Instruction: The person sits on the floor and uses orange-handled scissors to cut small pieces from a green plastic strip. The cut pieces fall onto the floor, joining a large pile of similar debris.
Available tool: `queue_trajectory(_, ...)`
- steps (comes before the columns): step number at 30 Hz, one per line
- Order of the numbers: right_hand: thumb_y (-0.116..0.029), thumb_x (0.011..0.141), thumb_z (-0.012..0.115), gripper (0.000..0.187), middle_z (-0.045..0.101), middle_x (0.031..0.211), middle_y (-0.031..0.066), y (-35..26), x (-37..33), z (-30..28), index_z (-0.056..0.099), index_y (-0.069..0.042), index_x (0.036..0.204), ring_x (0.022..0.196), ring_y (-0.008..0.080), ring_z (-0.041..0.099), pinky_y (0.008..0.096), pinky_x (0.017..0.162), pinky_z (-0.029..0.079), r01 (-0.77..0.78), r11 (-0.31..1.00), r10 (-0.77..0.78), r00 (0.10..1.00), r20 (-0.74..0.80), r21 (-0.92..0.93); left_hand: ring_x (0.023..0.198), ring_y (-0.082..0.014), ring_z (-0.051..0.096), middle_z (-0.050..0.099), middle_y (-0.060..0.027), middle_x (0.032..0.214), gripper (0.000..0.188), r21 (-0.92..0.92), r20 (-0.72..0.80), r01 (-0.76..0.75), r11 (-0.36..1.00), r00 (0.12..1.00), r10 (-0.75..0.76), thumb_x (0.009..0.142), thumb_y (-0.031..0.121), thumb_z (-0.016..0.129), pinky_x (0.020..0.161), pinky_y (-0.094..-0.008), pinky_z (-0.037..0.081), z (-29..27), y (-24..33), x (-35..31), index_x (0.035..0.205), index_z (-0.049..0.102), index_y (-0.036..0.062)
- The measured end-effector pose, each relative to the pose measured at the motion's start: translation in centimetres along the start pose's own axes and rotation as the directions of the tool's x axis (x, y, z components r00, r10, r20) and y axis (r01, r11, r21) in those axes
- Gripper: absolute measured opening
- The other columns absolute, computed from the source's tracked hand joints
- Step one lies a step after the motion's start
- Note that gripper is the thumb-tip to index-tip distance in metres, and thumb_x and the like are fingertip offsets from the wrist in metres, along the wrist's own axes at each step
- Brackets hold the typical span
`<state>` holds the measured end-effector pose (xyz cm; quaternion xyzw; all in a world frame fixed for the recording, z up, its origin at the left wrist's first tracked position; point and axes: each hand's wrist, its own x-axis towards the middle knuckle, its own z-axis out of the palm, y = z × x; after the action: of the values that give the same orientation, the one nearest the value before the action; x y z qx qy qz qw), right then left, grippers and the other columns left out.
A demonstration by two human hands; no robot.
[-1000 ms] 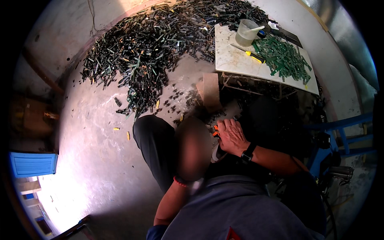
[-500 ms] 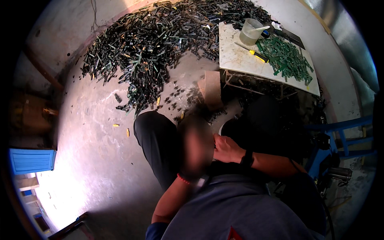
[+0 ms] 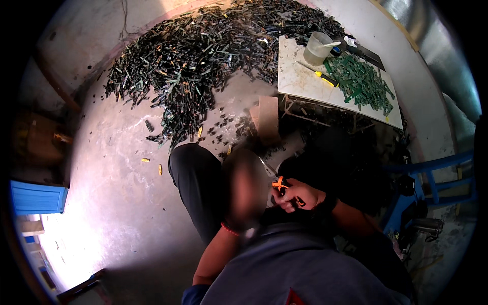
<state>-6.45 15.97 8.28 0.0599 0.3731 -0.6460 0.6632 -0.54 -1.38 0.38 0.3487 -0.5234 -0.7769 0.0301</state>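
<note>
My right hand (image 3: 300, 195) is closed round an orange-and-black handled tool (image 3: 280, 183) in front of my lap. A thin pale shaft (image 3: 265, 165) rises from the handle toward the upper left; its exact kind is unclear. Beside it, my left hand (image 3: 246, 185) is smeared by a dark blur, which hides its fingers and anything in them. A red bead bracelet (image 3: 230, 229) circles the left wrist. My bent knee in dark trousers (image 3: 193, 165) is just left of that hand.
Dark strips lie in a big heap (image 3: 188, 66) on the floor ahead. A low white table (image 3: 292, 79) bears green circuit-board pieces (image 3: 361, 81), a yellow-and-black screwdriver (image 3: 326, 78) and a cloudy plastic cup (image 3: 316, 49). Cardboard (image 3: 268, 119) leans near it. A blue chair (image 3: 432, 175) stands at right.
My right hand has turned, and the orange-and-black handled tool now shows in it. The left hand stays at about the same place, still blurred. The whole view has shifted slightly.
</note>
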Motion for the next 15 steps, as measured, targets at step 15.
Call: queue_trajectory(15,-0.013,0.071,0.063,0.03,0.053,0.088,0.0188,1.4,3.0,-1.3,0.048,0.0,0.094,0.087,0.0392,0.053,0.0462,0.076,0.043,-0.154,-0.134,-0.813,0.582,0.02,-0.979,0.038,-0.0107,0.024,0.028,0.0025,0.051,0.054,-0.182,0.133,0.237,0.954,0.967,-0.215,0.096,0.058,0.03,0.038,-0.0254,0.017,-1.5,-3.5,2.4,0.065,0.037,0.0142)
